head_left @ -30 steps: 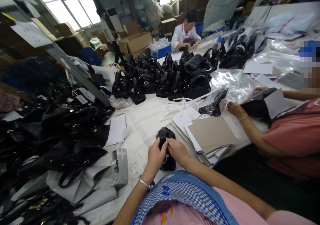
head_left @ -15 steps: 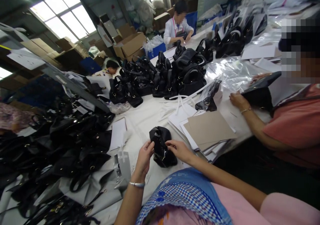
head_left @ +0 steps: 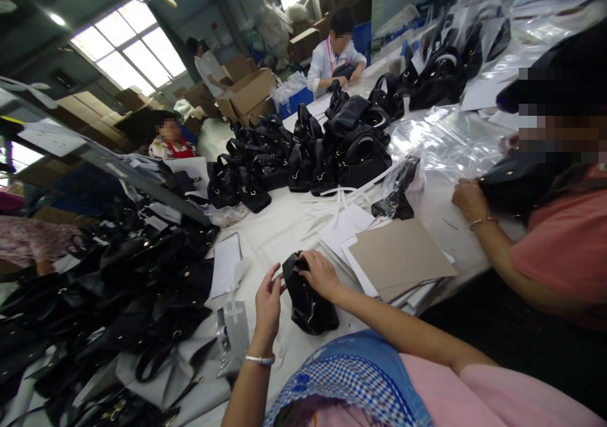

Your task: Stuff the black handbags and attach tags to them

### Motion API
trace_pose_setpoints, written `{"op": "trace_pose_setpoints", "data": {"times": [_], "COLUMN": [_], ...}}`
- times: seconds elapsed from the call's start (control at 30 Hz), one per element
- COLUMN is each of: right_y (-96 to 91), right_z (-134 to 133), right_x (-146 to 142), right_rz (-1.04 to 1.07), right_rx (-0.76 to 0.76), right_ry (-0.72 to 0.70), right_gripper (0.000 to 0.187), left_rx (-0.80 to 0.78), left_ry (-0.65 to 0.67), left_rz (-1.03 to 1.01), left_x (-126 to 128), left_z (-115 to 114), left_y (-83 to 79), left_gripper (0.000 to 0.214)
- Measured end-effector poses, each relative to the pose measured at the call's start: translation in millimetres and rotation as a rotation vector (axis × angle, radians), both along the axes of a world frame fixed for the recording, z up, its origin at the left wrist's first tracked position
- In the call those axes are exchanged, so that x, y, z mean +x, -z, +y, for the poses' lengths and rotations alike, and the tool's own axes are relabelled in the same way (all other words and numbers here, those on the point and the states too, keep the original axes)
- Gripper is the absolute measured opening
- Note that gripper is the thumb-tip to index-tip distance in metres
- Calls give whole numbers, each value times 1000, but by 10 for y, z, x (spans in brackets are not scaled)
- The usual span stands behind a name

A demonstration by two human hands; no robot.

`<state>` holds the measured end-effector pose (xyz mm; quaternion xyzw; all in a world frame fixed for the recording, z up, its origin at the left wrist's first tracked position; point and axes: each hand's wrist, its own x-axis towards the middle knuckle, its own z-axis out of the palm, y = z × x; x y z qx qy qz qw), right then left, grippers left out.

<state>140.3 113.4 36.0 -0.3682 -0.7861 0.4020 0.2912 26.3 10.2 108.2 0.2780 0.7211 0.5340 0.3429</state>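
Note:
A small black handbag (head_left: 310, 303) stands on the white table right in front of me, its top toward my hands. My right hand (head_left: 320, 274) grips the bag's upper far end, fingers curled over the edge. At the bag's left side is my left hand (head_left: 269, 297), fingers stretched and apart; whether the fingertips touch the bag I cannot tell. A silver bangle circles my left wrist. Right of the bag lies a stack of grey-brown and white boards (head_left: 401, 256).
Finished-looking black handbags (head_left: 363, 139) crowd the table's far side. A heap of black bag pieces (head_left: 142, 269) covers the left. Clear plastic sleeves (head_left: 441, 139) lie to the right, near a co-worker's hand (head_left: 469, 199). A tape dispenser (head_left: 230, 326) stands left of my left hand.
My right hand has moved from the bag's right side up to its far end. My left hand has drawn slightly left and its fingers have opened off the bag's edge.

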Motion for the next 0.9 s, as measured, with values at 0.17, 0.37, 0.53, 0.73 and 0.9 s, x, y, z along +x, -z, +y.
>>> {"op": "trace_pose_setpoints", "data": {"times": [0.17,0.37,0.53,0.73,0.9], "right_y": [168,268,316,263,-16], "right_z": [239,346,346,227,21], "right_x": [-150,-259,-260,-13,320], "right_rz": [-164,-234,-242,45,77], "right_rx": [103,63,37,2,-340], "right_ry": [-144,-176,-185,-176,-372], "right_gripper": [61,54,55,55,40], "left_rx": [-83,-87,-129,-94,8], "left_ry": [123,37,196,185,312], "left_rz": [153,45,216,471,369], "left_x": [-169,-23,255,216,-32], "left_z": [183,89,-412,-576,-553], "left_y": [291,284,271,501,472], "left_gripper": [59,54,43,35,33]}}
